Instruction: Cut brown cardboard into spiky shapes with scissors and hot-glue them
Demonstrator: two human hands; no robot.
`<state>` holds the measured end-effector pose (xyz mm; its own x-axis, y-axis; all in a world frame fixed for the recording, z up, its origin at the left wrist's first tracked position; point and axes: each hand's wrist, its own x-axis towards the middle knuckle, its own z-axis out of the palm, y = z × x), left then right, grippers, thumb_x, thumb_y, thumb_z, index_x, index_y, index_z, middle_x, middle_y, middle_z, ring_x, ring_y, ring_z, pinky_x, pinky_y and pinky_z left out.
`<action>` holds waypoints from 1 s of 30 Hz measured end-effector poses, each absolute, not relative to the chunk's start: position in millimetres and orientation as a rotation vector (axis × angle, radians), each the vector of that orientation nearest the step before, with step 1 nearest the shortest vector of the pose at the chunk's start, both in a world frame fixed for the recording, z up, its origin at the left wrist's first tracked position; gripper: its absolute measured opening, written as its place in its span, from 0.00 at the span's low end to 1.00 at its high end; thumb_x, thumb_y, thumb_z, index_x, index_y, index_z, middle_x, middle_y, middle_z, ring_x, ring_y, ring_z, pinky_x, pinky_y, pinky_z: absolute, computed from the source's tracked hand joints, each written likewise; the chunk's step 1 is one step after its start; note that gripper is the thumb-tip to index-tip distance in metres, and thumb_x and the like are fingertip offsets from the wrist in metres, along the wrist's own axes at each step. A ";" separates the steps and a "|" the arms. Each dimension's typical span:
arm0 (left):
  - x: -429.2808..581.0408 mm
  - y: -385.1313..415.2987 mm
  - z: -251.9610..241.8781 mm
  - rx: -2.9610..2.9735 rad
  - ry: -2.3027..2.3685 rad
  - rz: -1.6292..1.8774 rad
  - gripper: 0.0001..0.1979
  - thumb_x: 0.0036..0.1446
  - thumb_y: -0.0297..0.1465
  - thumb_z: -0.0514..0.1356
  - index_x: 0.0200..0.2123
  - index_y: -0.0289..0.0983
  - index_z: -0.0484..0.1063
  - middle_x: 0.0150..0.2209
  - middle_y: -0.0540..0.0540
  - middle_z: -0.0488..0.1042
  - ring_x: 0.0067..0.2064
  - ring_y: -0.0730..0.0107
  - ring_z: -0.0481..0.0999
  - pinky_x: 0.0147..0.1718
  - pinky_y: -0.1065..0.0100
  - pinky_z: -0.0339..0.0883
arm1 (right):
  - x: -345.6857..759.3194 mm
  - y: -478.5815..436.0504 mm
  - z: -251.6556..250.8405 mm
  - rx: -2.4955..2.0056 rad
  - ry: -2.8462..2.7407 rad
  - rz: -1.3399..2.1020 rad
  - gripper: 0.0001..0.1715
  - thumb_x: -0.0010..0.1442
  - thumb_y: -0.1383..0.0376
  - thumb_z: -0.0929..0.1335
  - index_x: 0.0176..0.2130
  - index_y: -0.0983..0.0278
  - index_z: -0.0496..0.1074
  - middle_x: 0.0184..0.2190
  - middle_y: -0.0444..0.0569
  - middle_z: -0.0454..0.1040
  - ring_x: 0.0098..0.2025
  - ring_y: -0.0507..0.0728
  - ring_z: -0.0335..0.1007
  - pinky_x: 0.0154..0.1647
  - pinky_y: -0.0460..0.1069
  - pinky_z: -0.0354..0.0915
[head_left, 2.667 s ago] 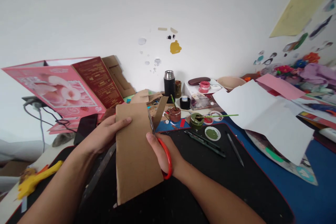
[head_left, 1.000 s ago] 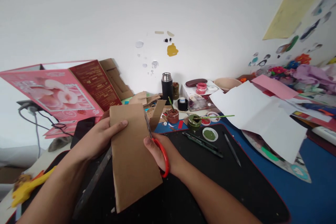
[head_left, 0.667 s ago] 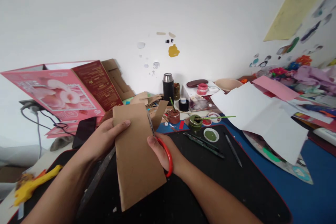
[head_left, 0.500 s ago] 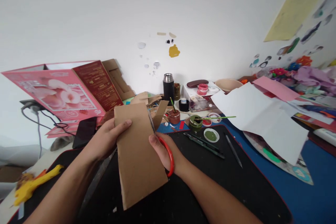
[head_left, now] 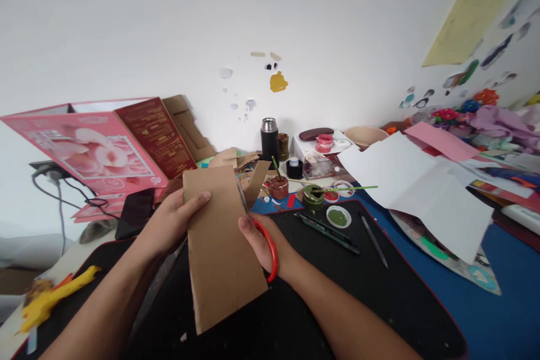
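A brown piece of cardboard is held up over the black mat, tilted slightly. My left hand grips its upper left edge, thumb on the near face and fingers hidden behind. Closed around red-handled scissors, my right hand is at the right edge of the sheet. The blades run upward along that edge, and a narrow cardboard strip leans away to the right of them. How far the blades are apart cannot be made out.
Paint jars, among them a green one with a brush across it, stand beyond the mat. Pens lie at right, beside white paper. A pink box, a phone and a yellow glue gun are at left.
The whole view has shifted very slightly. Both hands, the cardboard and the scissors keep practically the same places relative to each other.
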<state>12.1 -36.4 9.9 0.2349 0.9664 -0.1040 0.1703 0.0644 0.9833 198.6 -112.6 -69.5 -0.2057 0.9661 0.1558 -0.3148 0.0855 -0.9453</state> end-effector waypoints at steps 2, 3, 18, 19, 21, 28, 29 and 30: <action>13.7 -37.0 9.3 1.352 1.180 0.888 0.30 0.41 0.50 0.79 0.41 0.36 0.83 0.32 0.40 0.87 0.32 0.48 0.87 0.32 0.60 0.83 | 197.7 -112.8 -69.5 -0.766 -1.167 1.435 0.46 0.66 0.28 0.68 0.54 0.64 0.83 0.53 0.59 0.85 0.53 0.70 0.84 0.60 0.62 0.73; 14.3 -37.2 8.8 1.347 1.178 0.890 0.30 0.41 0.50 0.79 0.42 0.36 0.83 0.32 0.40 0.87 0.33 0.47 0.87 0.32 0.60 0.82 | 197.2 -112.9 -69.6 -0.764 -1.160 1.441 0.46 0.66 0.28 0.68 0.53 0.64 0.83 0.52 0.59 0.85 0.52 0.69 0.84 0.59 0.62 0.74; 15.4 -37.3 4.6 1.361 1.214 0.894 0.32 0.40 0.53 0.78 0.41 0.35 0.82 0.30 0.41 0.86 0.29 0.53 0.84 0.32 0.61 0.81 | 189.3 -114.3 -78.9 -0.814 -1.049 1.398 0.44 0.69 0.30 0.67 0.47 0.66 0.84 0.46 0.60 0.86 0.50 0.70 0.83 0.53 0.61 0.73; 15.5 -37.8 5.2 1.359 1.215 0.890 0.32 0.40 0.53 0.78 0.41 0.35 0.82 0.30 0.42 0.86 0.28 0.54 0.84 0.31 0.61 0.81 | 188.6 -114.3 -79.8 -0.813 -1.044 1.396 0.44 0.69 0.30 0.67 0.47 0.66 0.84 0.45 0.60 0.85 0.50 0.70 0.83 0.52 0.60 0.73; 15.9 -38.8 6.5 1.360 1.221 0.884 0.31 0.39 0.52 0.78 0.40 0.35 0.82 0.29 0.42 0.85 0.28 0.55 0.83 0.31 0.62 0.80 | 187.1 -114.5 -81.0 -0.808 -1.034 1.395 0.43 0.70 0.31 0.66 0.46 0.66 0.84 0.44 0.60 0.85 0.48 0.69 0.83 0.51 0.60 0.73; 18.4 -40.0 8.6 1.332 1.233 0.889 0.30 0.38 0.51 0.79 0.37 0.36 0.80 0.29 0.43 0.85 0.26 0.60 0.81 0.29 0.65 0.79 | 181.7 -115.8 -80.8 -0.768 -0.948 1.439 0.43 0.69 0.31 0.68 0.47 0.67 0.84 0.44 0.59 0.85 0.48 0.69 0.82 0.51 0.60 0.73; 18.6 -40.0 8.6 1.326 1.236 0.889 0.29 0.37 0.51 0.79 0.36 0.36 0.80 0.28 0.44 0.84 0.26 0.60 0.80 0.28 0.65 0.78 | 181.2 -116.2 -80.6 -0.767 -0.942 1.440 0.43 0.68 0.31 0.68 0.46 0.67 0.84 0.44 0.59 0.85 0.48 0.69 0.82 0.51 0.60 0.73; 18.7 -40.1 8.6 1.321 1.239 0.887 0.29 0.37 0.51 0.79 0.35 0.36 0.79 0.28 0.44 0.84 0.25 0.61 0.79 0.28 0.65 0.78 | 180.7 -116.6 -80.3 -0.768 -0.940 1.438 0.43 0.68 0.31 0.68 0.46 0.67 0.84 0.44 0.59 0.85 0.48 0.69 0.82 0.51 0.60 0.73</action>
